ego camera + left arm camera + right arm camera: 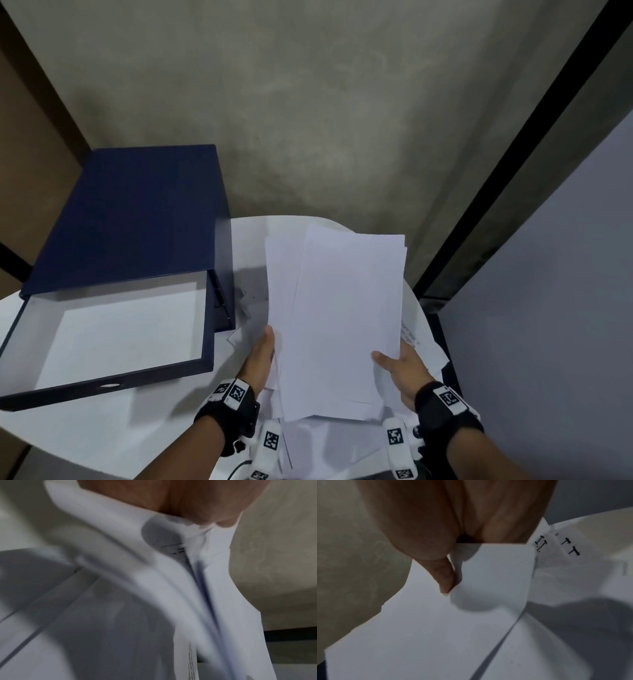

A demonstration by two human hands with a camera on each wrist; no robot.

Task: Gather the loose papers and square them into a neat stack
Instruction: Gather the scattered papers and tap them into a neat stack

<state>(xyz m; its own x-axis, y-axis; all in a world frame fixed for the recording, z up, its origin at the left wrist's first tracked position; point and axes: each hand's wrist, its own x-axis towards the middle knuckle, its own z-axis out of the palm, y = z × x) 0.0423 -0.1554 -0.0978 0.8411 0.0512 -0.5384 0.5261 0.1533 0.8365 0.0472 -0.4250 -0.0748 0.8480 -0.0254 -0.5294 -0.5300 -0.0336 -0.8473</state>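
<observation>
Head view: papers [337, 318] hide fingers; both thumbs pinch sheaf edges.

Bare forearms, no sleeves. Black wrist straps behind left hand [259, 359] and right hand [406, 375], each carrying white blocks printed with black-and-white square markers; thin black cable near left strap.

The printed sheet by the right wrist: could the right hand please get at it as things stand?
Probably not yet: the right hand grips the paper bundle, which overlaps the printed sheet, though it lies just beside that hand.
</observation>
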